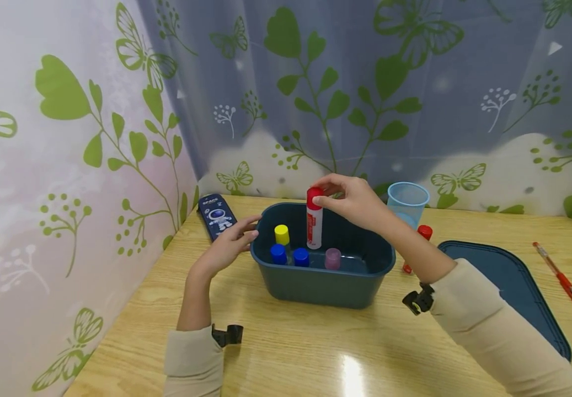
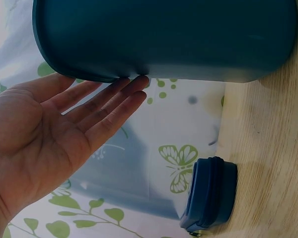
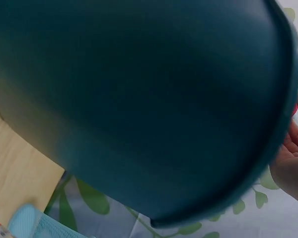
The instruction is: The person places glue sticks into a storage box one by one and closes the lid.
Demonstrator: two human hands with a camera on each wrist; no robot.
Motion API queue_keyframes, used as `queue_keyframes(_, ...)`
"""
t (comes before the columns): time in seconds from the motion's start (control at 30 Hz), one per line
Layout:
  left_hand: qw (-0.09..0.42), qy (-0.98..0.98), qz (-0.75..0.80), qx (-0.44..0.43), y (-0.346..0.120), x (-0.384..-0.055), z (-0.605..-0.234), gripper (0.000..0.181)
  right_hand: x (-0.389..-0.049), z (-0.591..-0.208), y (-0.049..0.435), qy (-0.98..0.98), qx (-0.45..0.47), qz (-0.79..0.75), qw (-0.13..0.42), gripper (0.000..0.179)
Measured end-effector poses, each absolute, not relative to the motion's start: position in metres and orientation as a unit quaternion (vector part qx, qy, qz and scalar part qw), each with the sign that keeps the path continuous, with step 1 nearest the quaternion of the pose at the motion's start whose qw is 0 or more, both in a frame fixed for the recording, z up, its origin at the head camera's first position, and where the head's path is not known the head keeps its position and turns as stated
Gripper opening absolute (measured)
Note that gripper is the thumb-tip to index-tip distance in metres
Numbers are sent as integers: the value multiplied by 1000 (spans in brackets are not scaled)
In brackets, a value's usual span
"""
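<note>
A dark teal bin [image 1: 322, 289] stands on the wooden table, its side filling much of both wrist views. My right hand [image 1: 352, 201] pinches the red cap of a white-and-red glue stick [image 1: 314, 229], held upright inside the bin. Around it in the bin are a yellow-capped item [image 1: 282, 234], two blue-capped items [image 1: 278, 254] and one with a pink cap [image 1: 332, 258]; their lower parts are partly hidden. With fingers nearly straight, my left hand [image 2: 64, 124] touches the bin's left end near the rim.
Behind the left hand lies a navy astronaut pencil case [image 1: 218, 216]. To the bin's right are a clear blue cup [image 1: 407, 201] and a red-capped tube [image 1: 425, 232], partly behind my forearm. A dark lid [image 1: 504, 275] and a red pen [image 1: 561, 278] lie farther right. Patterned curtains border the table.
</note>
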State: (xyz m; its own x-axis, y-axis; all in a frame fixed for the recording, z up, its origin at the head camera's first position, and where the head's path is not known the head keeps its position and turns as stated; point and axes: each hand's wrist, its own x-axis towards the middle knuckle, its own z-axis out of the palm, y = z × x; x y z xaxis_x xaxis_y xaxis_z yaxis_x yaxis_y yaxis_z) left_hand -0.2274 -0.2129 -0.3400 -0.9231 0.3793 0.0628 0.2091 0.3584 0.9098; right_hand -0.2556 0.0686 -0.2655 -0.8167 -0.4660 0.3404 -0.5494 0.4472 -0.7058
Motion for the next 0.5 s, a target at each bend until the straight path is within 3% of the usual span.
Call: queue_keyframes(0.5,80,817,542,181,-213,-229,-341,46,-260,-295,54,-850,297,434,-5,27)
